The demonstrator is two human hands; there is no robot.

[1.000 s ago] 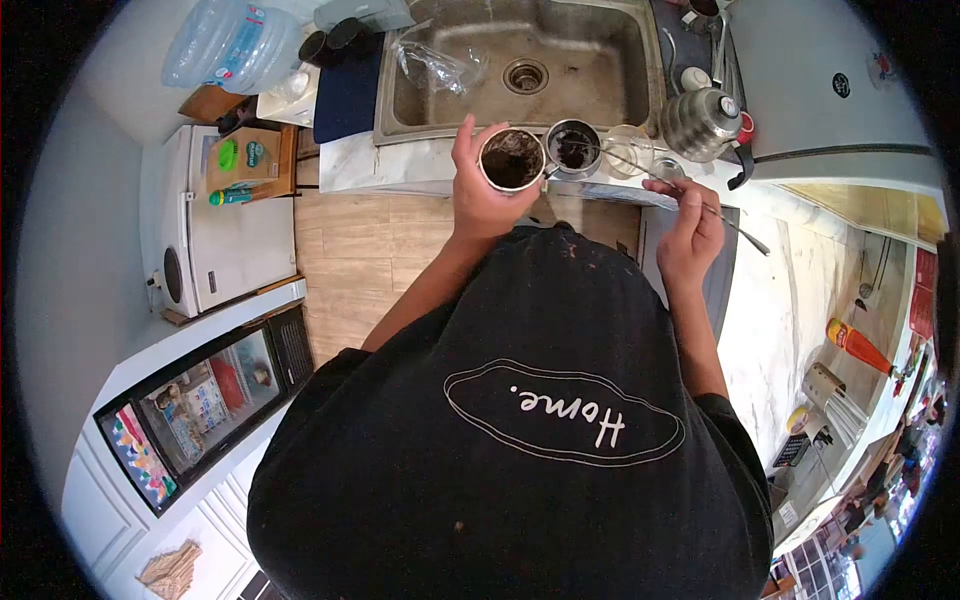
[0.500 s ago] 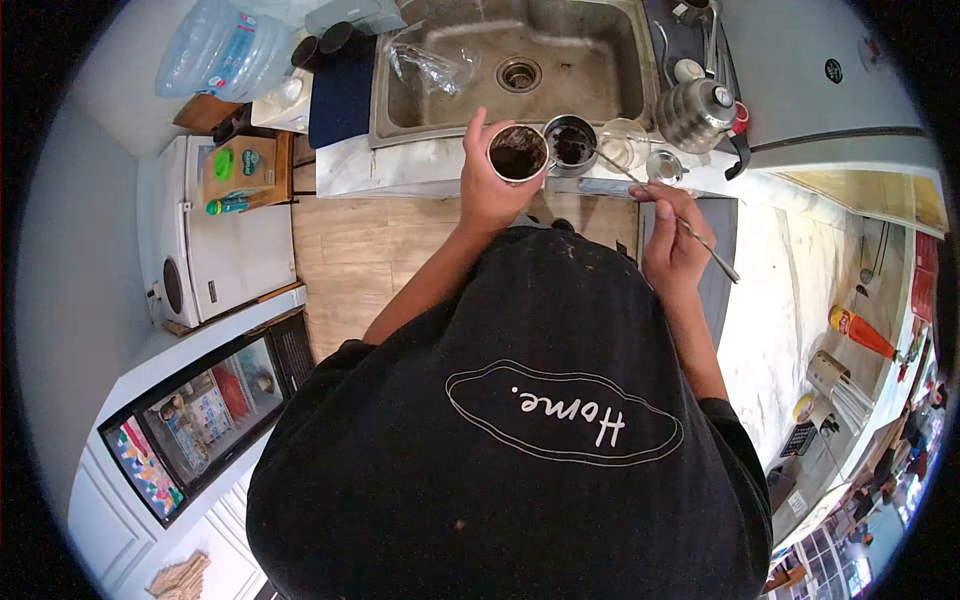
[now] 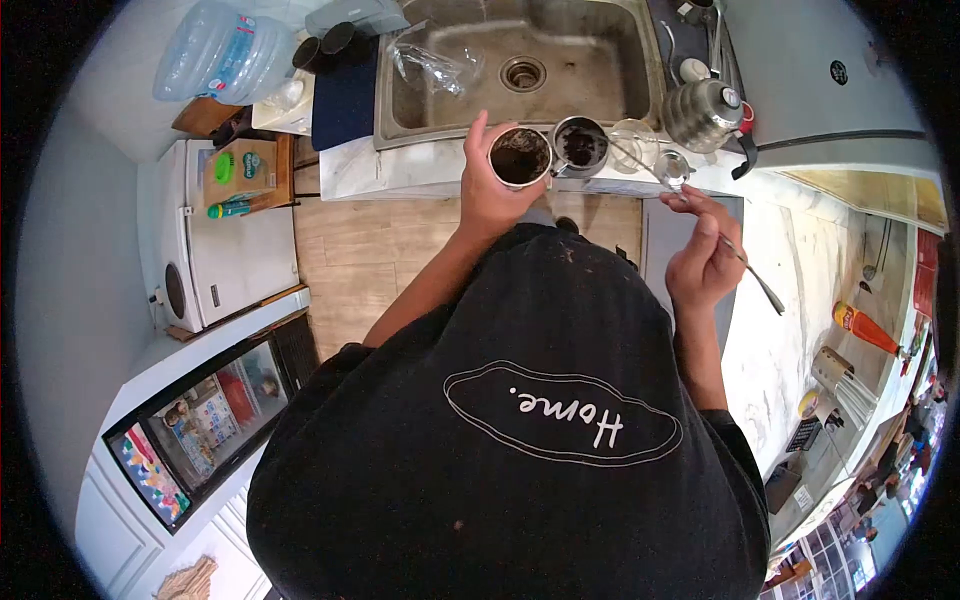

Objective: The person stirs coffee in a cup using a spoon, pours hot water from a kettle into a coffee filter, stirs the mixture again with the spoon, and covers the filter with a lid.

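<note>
Black shirt (image 3: 560, 330): nearest, filling the view from the centre to 6 o'clock, white "Home." lettering inside a double outline.
Left hand (image 3: 488, 196): just off the centre toward 12 o'clock, curled around the side of a pale-rimmed cup, one finger pointing up beside it.
Pale-rimmed cup (image 3: 520, 157): in the left hand, mouth facing the camera, dark matter inside and smeared along the wall.
Right hand (image 3: 705, 262): toward 2 o'clock, thumb and fingers pinching a long metal stirrer.
Long metal stirrer (image 3: 765, 289): slanting, one end toward 3 o'clock, the other near the metal cup's rim; contact there cannot be told.
Metal cup (image 3: 580, 147): on the counter (image 3: 370, 168), just right of the held cup, dark matter inside.
Clear glass vessel (image 3: 634, 146): just right of the metal cup, a small clear container (image 3: 673, 166) beside it.
Steel kettle (image 3: 700, 114): toward 1 o'clock, black handle pointing outward.
Sink (image 3: 600, 75): beyond the cups at 12 o'clock, crumpled clear plastic (image 3: 438, 70) inside, left of the drain.
Large water bottle (image 3: 225, 55): farther off, at 10 to 11 o'clock.
</note>
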